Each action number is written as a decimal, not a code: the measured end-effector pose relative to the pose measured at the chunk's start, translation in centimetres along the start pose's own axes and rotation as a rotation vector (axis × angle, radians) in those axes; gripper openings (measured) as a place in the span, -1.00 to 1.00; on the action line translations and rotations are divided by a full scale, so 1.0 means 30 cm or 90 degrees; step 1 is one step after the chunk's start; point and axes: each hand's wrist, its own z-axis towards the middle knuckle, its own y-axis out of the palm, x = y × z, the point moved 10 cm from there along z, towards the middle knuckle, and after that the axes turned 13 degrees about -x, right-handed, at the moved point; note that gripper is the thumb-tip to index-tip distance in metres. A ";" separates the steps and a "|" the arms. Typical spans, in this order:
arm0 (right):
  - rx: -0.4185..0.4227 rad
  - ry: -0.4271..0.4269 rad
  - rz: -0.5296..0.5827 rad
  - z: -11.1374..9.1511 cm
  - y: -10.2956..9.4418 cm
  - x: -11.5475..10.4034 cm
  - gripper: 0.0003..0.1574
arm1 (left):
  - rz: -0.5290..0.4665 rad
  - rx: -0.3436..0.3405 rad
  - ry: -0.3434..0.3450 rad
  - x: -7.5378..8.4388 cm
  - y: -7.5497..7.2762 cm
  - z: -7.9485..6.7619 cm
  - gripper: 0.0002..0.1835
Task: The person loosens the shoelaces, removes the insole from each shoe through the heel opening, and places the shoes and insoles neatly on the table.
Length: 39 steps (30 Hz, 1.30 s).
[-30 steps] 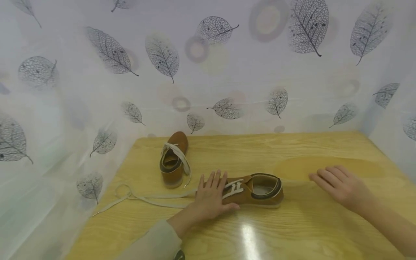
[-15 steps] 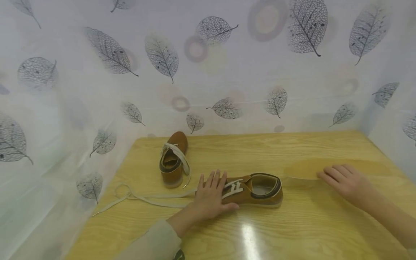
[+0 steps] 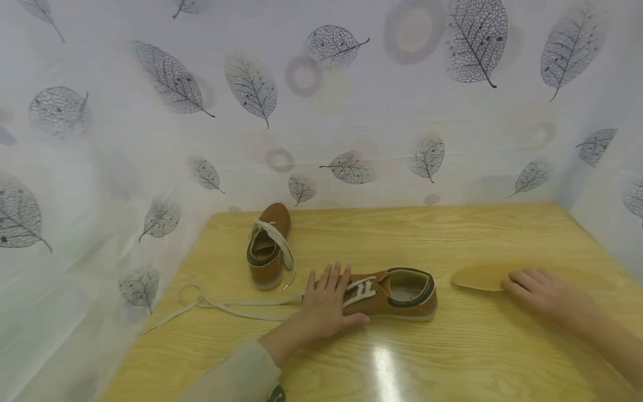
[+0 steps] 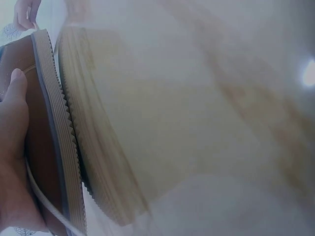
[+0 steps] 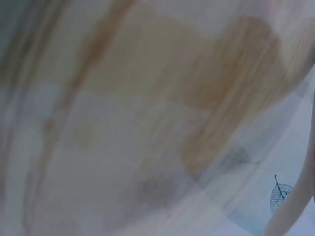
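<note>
In the head view, a brown lace-up shoe (image 3: pixel 377 310) lies lengthwise on the table, its heel to the right and its opening upward. My left hand (image 3: pixel 324 307) rests across its toe end with spread fingers. The left wrist view shows this hand (image 4: pixel 12 123) against the shoe's brown side (image 4: pixel 42 128), above the ribbed sole edge. To the right of the heel, apart from it, my right hand (image 3: pixel 547 293) pinches a thin tan insole (image 3: pixel 477 277) low over the table. Part of the insole is behind the hand. Only a pale sliver of the hand (image 5: pixel 295 201) shows in the right wrist view.
A second brown shoe (image 3: pixel 266 271) stands behind and left, with white laces draped over its opening. The first shoe's long laces (image 3: pixel 241 304) trail left across the wooden table (image 3: pixel 402 234), forming a loop. A leaf-patterned curtain (image 3: pixel 351 123) encloses the back and sides.
My right hand has moved right and a little lower, drawing the insole away from the shoe's heel and closer to the tabletop. The left hand and both shoes have stayed put.
</note>
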 end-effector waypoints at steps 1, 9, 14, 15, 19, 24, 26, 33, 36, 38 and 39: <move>-0.012 0.002 0.001 -0.004 0.008 0.000 -0.36 | 0.000 0.000 0.000 0.000 -0.001 -0.001 0.16; -0.046 0.016 0.006 -0.012 0.048 0.006 -0.35 | -0.001 -0.002 0.003 0.003 -0.004 -0.002 0.15; -0.079 0.028 0.011 -0.009 0.079 0.012 -0.33 | 0.005 -0.006 0.001 0.004 -0.008 -0.005 0.15; -0.089 0.034 0.013 -0.009 0.086 0.014 -0.32 | 0.005 -0.005 0.001 0.004 -0.008 -0.004 0.15; -0.125 0.063 0.035 -0.010 0.112 0.024 -0.24 | 0.002 -0.002 0.003 0.004 -0.008 -0.004 0.16; -0.186 0.120 0.084 -0.008 0.137 0.047 -0.24 | -0.002 0.000 0.002 0.002 -0.008 -0.005 0.16; -0.215 0.144 0.107 -0.006 0.143 0.062 -0.23 | -0.001 0.000 0.001 0.003 -0.010 -0.005 0.16; -0.260 0.165 0.198 0.014 0.145 0.106 -0.84 | 0.000 0.001 0.005 0.007 -0.010 -0.001 0.15; -0.340 0.188 0.247 0.026 0.166 0.121 -0.64 | -0.004 0.005 0.006 0.007 -0.011 -0.003 0.15; -0.403 0.208 0.282 0.031 0.180 0.127 -0.62 | -0.005 0.006 0.006 0.005 -0.009 -0.004 0.15; -0.431 0.216 0.298 0.032 0.187 0.127 -0.62 | -0.006 0.007 0.007 0.005 -0.008 -0.005 0.15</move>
